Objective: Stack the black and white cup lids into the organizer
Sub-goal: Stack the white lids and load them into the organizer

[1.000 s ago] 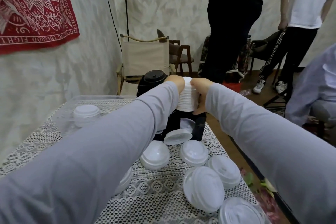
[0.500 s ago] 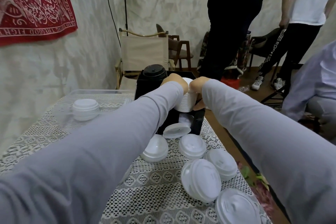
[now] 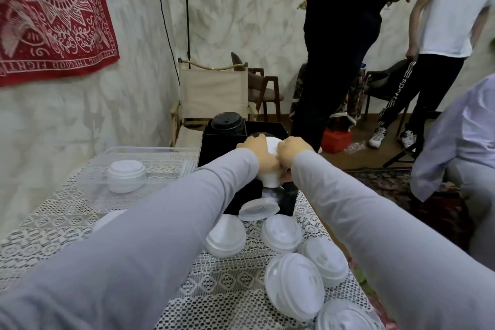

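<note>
I am looking down through the head camera at a lace-covered table [image 3: 214,289]. The job is, as I am judging it, partly done. Black lids [image 3: 227,124] are sitting stacked in the back left compartment of the black organizer [image 3: 222,147]. I am holding a stack of white lids [image 3: 270,177] at the mouth of a front compartment; I cannot tell whether its bottom is resting on anything.

My left hand [image 3: 257,154] and right hand [image 3: 290,151] are both curling around the top of that stack, one on each side, knuckles almost touching, so the stack is lying directly between and beneath my palms.

Plenty is waiting. Several loose white lids [image 3: 293,285] are lying on the cloth just in front of the organizer, near my forearms, and one is leaning against its front wall. A short pile of white lids [image 3: 126,175] is sitting in a clear bin [image 3: 93,182] well apart to my left.
</note>
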Action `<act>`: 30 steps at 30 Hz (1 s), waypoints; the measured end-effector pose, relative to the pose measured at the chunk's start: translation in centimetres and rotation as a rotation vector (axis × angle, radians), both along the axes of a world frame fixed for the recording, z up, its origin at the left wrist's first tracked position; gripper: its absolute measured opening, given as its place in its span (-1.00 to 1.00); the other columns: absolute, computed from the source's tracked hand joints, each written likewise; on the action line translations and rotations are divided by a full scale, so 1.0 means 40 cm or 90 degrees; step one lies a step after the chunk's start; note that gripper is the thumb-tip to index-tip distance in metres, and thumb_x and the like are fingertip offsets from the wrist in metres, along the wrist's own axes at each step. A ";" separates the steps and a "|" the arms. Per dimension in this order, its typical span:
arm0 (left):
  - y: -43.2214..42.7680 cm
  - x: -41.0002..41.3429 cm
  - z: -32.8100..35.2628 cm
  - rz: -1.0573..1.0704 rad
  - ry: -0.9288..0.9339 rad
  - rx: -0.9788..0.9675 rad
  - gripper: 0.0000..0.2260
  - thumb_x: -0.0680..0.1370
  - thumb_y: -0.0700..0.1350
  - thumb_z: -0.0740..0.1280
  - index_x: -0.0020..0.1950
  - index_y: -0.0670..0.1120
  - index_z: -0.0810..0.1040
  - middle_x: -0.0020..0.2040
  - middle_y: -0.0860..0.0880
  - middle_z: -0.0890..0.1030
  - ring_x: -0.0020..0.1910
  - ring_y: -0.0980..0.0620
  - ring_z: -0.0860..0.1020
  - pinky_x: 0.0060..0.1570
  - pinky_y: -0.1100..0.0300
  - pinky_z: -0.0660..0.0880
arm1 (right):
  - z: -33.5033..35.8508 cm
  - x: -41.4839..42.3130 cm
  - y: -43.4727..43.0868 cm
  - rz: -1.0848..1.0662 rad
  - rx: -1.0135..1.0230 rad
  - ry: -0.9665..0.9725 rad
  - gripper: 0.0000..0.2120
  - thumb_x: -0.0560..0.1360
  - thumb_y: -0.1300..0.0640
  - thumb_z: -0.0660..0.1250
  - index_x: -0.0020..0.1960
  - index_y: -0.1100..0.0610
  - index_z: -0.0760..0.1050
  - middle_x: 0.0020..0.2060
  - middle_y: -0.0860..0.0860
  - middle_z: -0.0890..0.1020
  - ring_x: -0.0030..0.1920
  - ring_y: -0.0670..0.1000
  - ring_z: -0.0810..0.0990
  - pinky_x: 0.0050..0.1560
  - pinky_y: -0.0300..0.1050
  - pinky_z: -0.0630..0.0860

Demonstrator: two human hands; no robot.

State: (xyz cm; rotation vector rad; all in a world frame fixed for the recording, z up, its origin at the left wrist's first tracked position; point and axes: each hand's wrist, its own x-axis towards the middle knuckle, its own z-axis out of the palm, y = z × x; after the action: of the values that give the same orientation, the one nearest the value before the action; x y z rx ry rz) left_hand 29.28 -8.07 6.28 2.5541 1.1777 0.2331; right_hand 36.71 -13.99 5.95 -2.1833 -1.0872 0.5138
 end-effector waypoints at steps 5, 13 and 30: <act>0.006 -0.007 -0.035 0.022 -0.005 0.121 -0.35 0.38 0.17 0.37 0.37 -0.07 0.29 0.25 -0.07 0.41 0.19 -0.11 0.46 -0.04 0.03 0.47 | -0.018 0.004 0.006 0.010 0.005 -0.029 -0.84 0.58 0.18 0.10 0.15 0.10 0.32 0.11 0.21 0.47 0.12 0.26 0.54 0.11 0.15 0.53; 0.022 -0.015 -0.076 -0.020 0.035 0.244 -0.51 0.40 0.23 0.28 0.19 -0.05 0.37 0.14 -0.02 0.49 0.25 -0.08 0.27 0.19 0.01 0.23 | -0.057 0.040 -0.023 0.159 -0.092 -0.375 -0.78 0.52 0.19 0.13 0.16 0.15 0.37 -0.04 0.11 0.39 0.02 0.18 0.48 -0.10 -0.05 0.42; -0.003 -0.008 -0.115 -0.034 0.117 0.241 -0.37 0.56 0.20 0.08 0.53 -0.09 0.06 0.48 0.00 0.22 0.50 0.06 0.03 0.37 -0.21 -0.34 | -0.090 0.042 -0.055 0.264 -0.077 -0.606 -0.49 0.55 0.28 0.13 0.47 0.10 0.16 0.36 -0.01 0.36 0.36 0.00 0.32 0.41 -0.17 0.05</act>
State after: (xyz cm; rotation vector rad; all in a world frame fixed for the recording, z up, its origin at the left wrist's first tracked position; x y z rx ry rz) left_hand 28.94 -8.17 1.66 2.9871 1.2251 0.2320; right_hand 38.38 -16.19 2.34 -2.3362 -2.0602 -0.3805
